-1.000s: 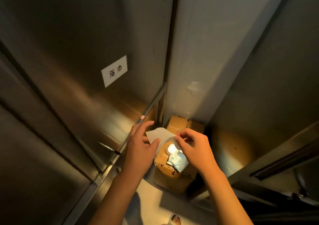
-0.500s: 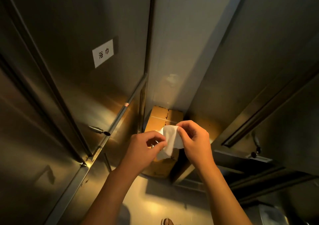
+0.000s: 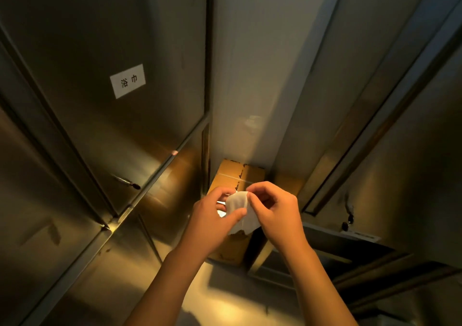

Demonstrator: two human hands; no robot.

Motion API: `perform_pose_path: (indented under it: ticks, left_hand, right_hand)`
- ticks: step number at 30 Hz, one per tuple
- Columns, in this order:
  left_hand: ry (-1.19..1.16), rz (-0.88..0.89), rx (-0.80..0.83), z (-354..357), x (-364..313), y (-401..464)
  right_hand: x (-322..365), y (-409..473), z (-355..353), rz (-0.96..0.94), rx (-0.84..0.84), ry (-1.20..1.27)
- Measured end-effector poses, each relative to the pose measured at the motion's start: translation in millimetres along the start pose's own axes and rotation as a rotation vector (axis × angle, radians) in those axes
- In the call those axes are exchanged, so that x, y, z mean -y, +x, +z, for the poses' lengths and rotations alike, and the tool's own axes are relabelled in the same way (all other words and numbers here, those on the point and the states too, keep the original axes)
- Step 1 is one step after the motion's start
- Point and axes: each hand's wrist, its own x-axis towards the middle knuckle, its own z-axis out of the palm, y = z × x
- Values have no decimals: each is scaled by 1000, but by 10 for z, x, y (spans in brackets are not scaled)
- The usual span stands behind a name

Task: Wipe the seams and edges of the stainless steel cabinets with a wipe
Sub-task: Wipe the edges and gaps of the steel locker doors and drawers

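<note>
Both hands hold the wipe (image 3: 239, 209) in mid-air over a cardboard box (image 3: 237, 175); the left hand (image 3: 212, 219) pinches it between thumb and fingers; the right hand (image 3: 275, 212) pinches its upper edge, fingers curled; steel cabinets (image 3: 112, 125) stand around, one door bearing a white label (image 3: 127, 81).

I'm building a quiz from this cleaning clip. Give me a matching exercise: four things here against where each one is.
Things:
1. wipe
2. white label
3. cardboard box
4. key

Places:
A. on the upper left cabinet door
B. pinched between both hands
C. on the floor, in the corner
D. low on the left door

Pairs: 1-B, 2-A, 3-C, 4-D
</note>
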Motion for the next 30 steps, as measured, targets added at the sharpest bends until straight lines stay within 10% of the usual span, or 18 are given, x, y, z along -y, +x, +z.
perform_pose_path:
  ticks: [17, 30]
  left_hand:
    - [91, -7, -376, -57, -416, -1278]
    - [22, -96, -613, -1120, -168, -2455]
  right_hand:
    - [-610, -619, 268, -19, 444, 134]
    - [347, -1151, 797, 71, 613, 472]
